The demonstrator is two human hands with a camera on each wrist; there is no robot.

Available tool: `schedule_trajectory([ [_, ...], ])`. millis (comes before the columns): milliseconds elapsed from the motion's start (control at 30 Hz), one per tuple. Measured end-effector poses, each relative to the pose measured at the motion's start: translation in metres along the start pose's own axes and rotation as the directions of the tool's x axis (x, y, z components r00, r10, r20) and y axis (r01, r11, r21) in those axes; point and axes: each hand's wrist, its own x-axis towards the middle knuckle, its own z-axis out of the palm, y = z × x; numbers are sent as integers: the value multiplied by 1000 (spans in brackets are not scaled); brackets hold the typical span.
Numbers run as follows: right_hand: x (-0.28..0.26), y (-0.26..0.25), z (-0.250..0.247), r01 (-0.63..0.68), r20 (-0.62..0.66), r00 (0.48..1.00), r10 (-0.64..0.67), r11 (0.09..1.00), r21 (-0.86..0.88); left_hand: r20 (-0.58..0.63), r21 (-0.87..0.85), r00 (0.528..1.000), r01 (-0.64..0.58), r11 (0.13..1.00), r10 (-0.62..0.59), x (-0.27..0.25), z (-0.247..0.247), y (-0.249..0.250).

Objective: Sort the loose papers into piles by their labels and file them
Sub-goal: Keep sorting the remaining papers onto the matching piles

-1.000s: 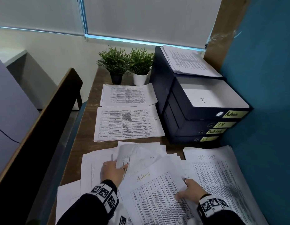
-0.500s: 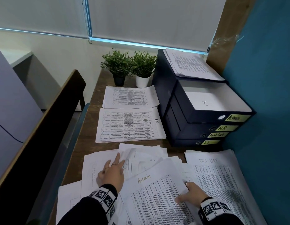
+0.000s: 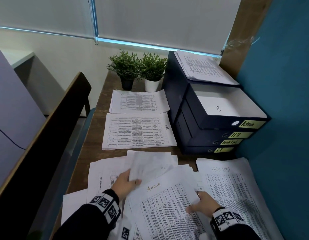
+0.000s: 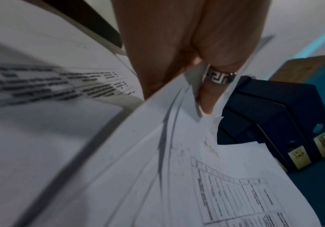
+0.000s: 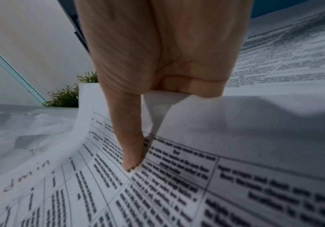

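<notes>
Both hands work low in the frame: the left hand (image 3: 123,185) pinches a lifted blank-backed sheet (image 3: 146,168) between thumb and fingers, and the right hand (image 3: 202,203) grips the right edge of the sheet headed Admin (image 3: 167,210), thumb on top and fingers curled under it. From the big things down: the wooden tabletop (image 3: 91,141) runs up the middle, and a stack of dark blue binders (image 3: 217,125) sits at right centre, labelled Admin, H.R, Task List and IT, with printed pages (image 3: 202,70) on top. Loose papers (image 3: 101,174) spread across the lower frame, the Task List pile (image 3: 236,187) at lower right. Above them lies the HR pile (image 3: 138,131), then another pile (image 3: 139,102). Two small potted plants (image 3: 138,70) stand at upper centre
</notes>
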Motion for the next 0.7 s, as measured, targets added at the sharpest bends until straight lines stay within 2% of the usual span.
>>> schedule_trajectory([
  [67,-1,1,-1,10,12,1000,-10,1000,15,111,-19,993,-30,999,32,-6,0,1],
  [133,-1,3,-1,11,12,1000,-11,999,39,125,-11,991,-36,999,37,-11,1,1],
  [200,-2,6,-2,4,14,1000,-5,999,50,152,-4,988,16,1000,-15,-13,2,-1],
  [333,-8,5,-1,15,9,1000,-16,997,81,354,99,930,65,993,-96,-19,1,0],
  [400,-6,7,-1,17,10,1000,-17,999,43,399,167,910,54,985,-117,-20,-2,3],
  [600,-1,3,0,-56,-9,998,56,998,-7,434,184,892,46,982,-124,-15,-1,-1],
  [633,-2,1,1,-54,-18,998,53,998,-34,425,193,897,37,980,-118,-12,-1,-3],
  [700,-2,0,4,-40,-10,999,39,996,-76,315,292,946,-24,956,-73,-2,-3,-9],
])
